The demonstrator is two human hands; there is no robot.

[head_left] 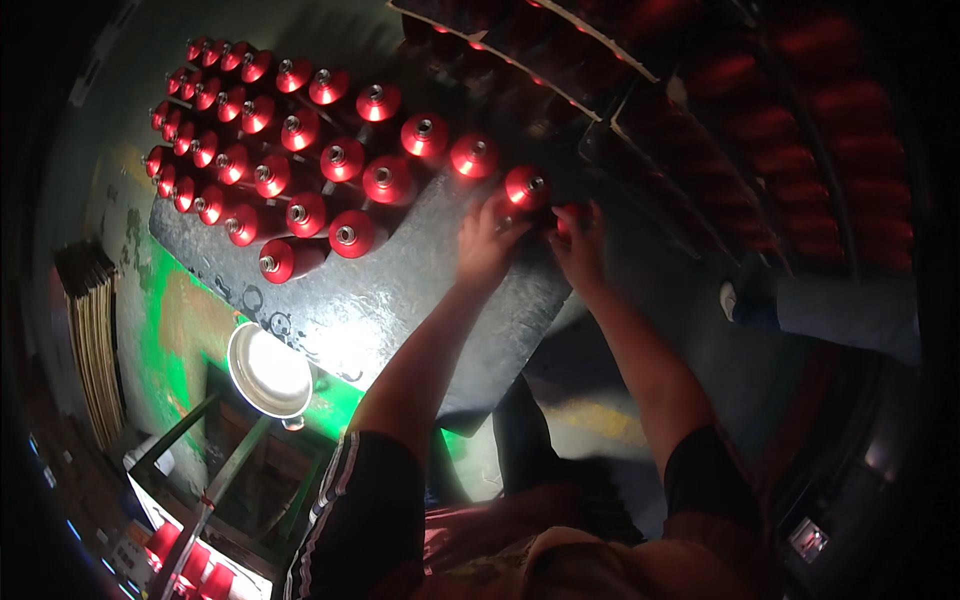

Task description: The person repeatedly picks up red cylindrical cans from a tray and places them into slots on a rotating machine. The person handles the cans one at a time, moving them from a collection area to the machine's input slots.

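Red metal cylinders [340,160] with rounded shoulders and small bare metal necks stand in rows on a worn grey tabletop [350,300]. At the right end of the farthest row, one red cylinder [525,188] has my left hand [485,240] against its near-left side. The fingers and thumb of that hand curve about its lower body, which is partly hidden. Close by on the right, my right hand [582,245] is closed around another red cylinder [570,217]. Its fingers cover most of that one, and its neck cannot be made out.
Dark racks [700,130] packed with red cylinders stand at the far right. A bright round lamp [270,370] shines by the table's near-left edge, above a metal frame [205,490]. Stacked flat cardboard [90,340] leans at left. A white-tipped shoe [728,300] shows at right.
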